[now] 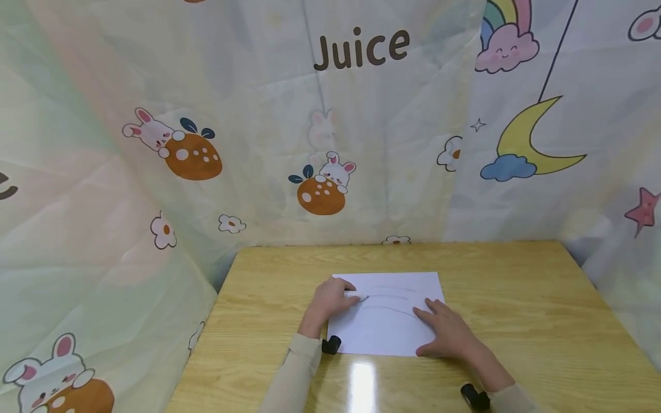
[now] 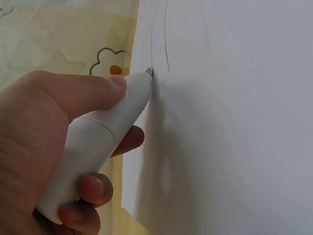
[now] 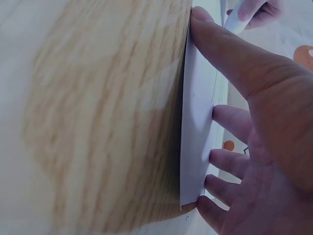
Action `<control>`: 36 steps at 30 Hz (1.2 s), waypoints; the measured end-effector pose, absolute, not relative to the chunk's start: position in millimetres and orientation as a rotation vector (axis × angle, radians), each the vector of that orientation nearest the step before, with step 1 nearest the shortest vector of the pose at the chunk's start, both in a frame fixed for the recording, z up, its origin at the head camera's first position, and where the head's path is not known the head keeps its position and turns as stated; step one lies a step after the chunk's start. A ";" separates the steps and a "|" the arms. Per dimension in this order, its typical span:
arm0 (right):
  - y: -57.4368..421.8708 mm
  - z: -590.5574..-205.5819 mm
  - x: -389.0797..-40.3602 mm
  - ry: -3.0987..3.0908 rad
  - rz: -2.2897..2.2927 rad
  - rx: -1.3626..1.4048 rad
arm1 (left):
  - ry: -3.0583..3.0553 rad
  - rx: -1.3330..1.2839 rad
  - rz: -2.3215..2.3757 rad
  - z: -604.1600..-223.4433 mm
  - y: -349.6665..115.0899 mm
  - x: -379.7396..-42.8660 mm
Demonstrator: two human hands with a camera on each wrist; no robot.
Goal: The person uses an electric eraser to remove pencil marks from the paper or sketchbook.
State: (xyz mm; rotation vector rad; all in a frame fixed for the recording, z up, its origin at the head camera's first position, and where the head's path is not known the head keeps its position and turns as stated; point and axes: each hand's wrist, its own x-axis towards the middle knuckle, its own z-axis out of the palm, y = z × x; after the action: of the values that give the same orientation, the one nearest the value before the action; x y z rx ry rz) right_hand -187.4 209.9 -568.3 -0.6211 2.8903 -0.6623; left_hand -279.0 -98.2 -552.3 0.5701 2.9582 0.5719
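Observation:
My left hand grips a white, thick pen-shaped tool that looks like an electric eraser. The thumb lies along its upper side near a button, with fingers curled round the body. Its small metallic tip meets the white paper, or hovers just over it, at the end of a thin grey line. Several curved grey lines cross the sheet. On the paper's right side rests my right hand, fingers spread. In the right wrist view its thumb touches one edge while the fingertips press the sheet.
The paper lies flat on a wood-grain table. Printed curtains hang behind the table and along its sides. Black camera mounts are strapped at both wrists. A bright light reflection shows near the table's front.

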 end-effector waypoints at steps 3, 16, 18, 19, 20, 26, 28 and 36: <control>210.9 -568.0 -187.9 2.908 -0.663 -0.629 | 2.954 0.546 0.587 -550.4 -96.0 -279.8; 210.3 -564.2 -187.9 2.918 -0.653 -0.640 | 2.990 0.520 0.531 -546.0 -97.0 -276.9; 210.2 -564.3 -187.5 2.919 -0.648 -0.639 | 2.984 0.516 0.527 -545.4 -97.0 -277.2; 210.2 -564.2 -187.3 2.917 -0.645 -0.638 | 2.978 0.523 0.524 -545.0 -96.7 -277.6; 210.3 -564.1 -187.1 2.913 -0.641 -0.636 | 2.973 0.534 0.521 -544.9 -96.4 -278.2; 210.7 -565.4 -186.7 2.911 -0.644 -0.626 | 2.952 0.574 0.521 -546.1 -94.0 -282.9; 211.2 -566.2 -186.7 2.925 -0.642 -0.635 | 2.953 0.575 0.527 -547.3 -94.3 -283.9; 209.1 -569.7 -187.6 2.914 -0.654 -0.659 | 2.966 0.511 0.559 -553.3 -102.3 -279.8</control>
State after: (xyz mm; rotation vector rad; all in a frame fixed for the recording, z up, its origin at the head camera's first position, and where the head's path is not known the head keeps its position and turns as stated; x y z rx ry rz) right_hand -187.6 209.1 -569.7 -0.6586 2.9144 -0.6537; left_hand -279.8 -102.3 -553.3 0.5109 2.9661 0.5594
